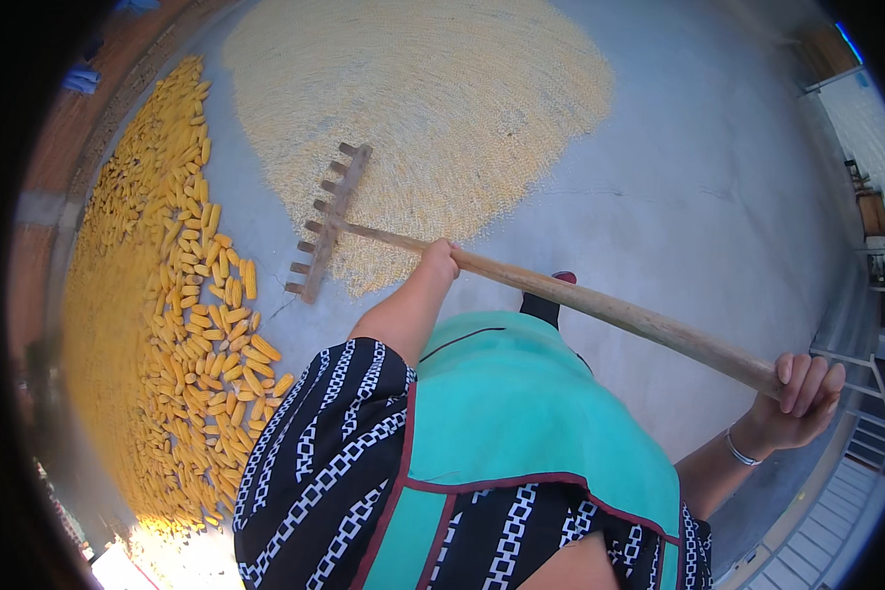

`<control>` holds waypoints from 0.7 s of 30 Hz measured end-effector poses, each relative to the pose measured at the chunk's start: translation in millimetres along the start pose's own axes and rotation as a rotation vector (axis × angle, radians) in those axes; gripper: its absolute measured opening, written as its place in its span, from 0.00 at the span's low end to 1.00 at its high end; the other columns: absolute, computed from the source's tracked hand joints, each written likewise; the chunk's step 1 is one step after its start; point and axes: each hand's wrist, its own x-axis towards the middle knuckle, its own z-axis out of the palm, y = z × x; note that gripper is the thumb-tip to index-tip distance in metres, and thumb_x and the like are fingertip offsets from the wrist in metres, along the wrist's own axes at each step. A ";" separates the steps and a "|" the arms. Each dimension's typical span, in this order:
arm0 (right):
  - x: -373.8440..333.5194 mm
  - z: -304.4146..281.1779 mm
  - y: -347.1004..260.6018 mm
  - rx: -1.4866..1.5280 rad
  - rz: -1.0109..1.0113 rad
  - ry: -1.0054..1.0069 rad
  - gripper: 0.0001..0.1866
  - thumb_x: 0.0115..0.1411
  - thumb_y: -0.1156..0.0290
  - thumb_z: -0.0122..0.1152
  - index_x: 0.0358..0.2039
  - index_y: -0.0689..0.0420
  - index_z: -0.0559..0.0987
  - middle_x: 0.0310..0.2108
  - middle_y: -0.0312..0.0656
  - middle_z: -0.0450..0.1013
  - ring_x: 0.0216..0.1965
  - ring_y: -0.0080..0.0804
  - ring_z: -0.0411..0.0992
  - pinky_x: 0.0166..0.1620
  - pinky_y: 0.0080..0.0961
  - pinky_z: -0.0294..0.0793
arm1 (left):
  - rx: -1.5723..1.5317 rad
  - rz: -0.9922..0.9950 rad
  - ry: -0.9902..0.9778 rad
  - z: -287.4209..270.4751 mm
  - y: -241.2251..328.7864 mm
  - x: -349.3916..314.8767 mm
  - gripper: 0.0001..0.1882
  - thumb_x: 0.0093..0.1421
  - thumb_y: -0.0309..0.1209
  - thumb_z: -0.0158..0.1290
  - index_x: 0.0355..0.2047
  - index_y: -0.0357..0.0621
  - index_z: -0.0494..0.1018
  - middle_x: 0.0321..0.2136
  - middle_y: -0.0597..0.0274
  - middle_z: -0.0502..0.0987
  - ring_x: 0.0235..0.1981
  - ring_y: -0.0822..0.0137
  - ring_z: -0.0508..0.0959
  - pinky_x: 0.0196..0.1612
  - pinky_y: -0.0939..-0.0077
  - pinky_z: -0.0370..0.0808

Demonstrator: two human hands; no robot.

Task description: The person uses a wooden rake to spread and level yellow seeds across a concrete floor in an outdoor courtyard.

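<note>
A long wooden rake [600, 305] slants across in front of me, its toothed head at the left and its handle's end at the right. Midway along the handle, my left hand [441, 258] is wrapped round the wood. My right hand [808, 388], with a bracelet at its wrist, grips the handle near its end. The rake's head [332, 224] is at the near left edge of a broad spread of pale yellow corn kernels [413, 108], with its teeth pointing left. Whether the head touches the floor I cannot tell.
Many yellow corn cobs [216, 344] lie in a long heap down the left side. Grey concrete floor [698, 216] runs between the kernels and the right side. A white metal railing [865, 423] stands at the right edge. My shoe [564, 278] shows beyond my green apron.
</note>
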 end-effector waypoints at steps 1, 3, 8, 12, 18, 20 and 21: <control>17.0 -16.4 9.8 0.011 0.010 -0.008 0.12 0.56 0.64 0.42 0.18 0.49 0.56 0.09 0.29 0.55 0.12 0.16 0.56 0.31 0.20 0.65 | 0.000 0.008 -0.023 16.2 -3.0 0.5 0.03 0.45 0.25 0.42 0.19 0.42 0.60 0.15 0.65 0.63 0.15 0.70 0.66 0.18 0.77 0.69; 53.1 -51.7 29.9 0.020 0.026 -0.006 0.12 0.56 0.64 0.42 0.18 0.49 0.56 0.09 0.29 0.55 0.12 0.16 0.56 0.30 0.20 0.64 | -0.001 0.023 -0.070 52.7 -10.4 1.3 0.08 0.47 0.21 0.40 0.30 0.37 0.59 0.21 0.60 0.63 0.17 0.69 0.66 0.19 0.77 0.69; 157.6 -134.1 69.8 0.029 0.103 0.033 0.12 0.56 0.65 0.42 0.18 0.49 0.56 0.09 0.29 0.53 0.12 0.15 0.54 0.30 0.20 0.63 | -0.139 0.029 0.081 163.0 -20.9 3.8 0.02 0.46 0.23 0.41 0.22 0.39 0.60 0.17 0.61 0.63 0.16 0.67 0.67 0.18 0.74 0.69; 247.5 -203.0 92.4 0.080 0.196 0.024 0.12 0.55 0.66 0.42 0.18 0.49 0.55 0.10 0.28 0.52 0.13 0.15 0.53 0.31 0.20 0.61 | -0.208 0.079 0.090 243.1 -34.2 33.5 0.06 0.47 0.22 0.41 0.27 0.36 0.61 0.19 0.58 0.64 0.18 0.66 0.68 0.17 0.75 0.69; 362.1 -319.9 128.6 0.121 0.250 -0.066 0.12 0.55 0.67 0.42 0.18 0.49 0.55 0.10 0.28 0.52 0.13 0.15 0.53 0.32 0.20 0.59 | -0.293 0.076 0.072 385.8 -63.9 12.8 0.10 0.47 0.21 0.41 0.32 0.35 0.59 0.22 0.57 0.63 0.18 0.65 0.68 0.18 0.77 0.69; 403.1 -352.5 143.7 0.126 0.267 -0.067 0.12 0.55 0.67 0.42 0.18 0.49 0.55 0.10 0.28 0.52 0.13 0.15 0.52 0.32 0.19 0.59 | -0.333 0.048 0.125 433.9 -70.4 14.8 0.04 0.46 0.24 0.43 0.23 0.41 0.60 0.17 0.63 0.63 0.15 0.69 0.67 0.17 0.79 0.69; 422.9 -368.7 152.2 0.127 0.275 -0.068 0.12 0.55 0.67 0.42 0.18 0.49 0.55 0.10 0.28 0.52 0.13 0.15 0.52 0.31 0.19 0.59 | -0.353 0.032 0.151 456.8 -73.6 15.9 0.04 0.46 0.25 0.44 0.18 0.44 0.60 0.14 0.66 0.63 0.14 0.72 0.67 0.17 0.80 0.69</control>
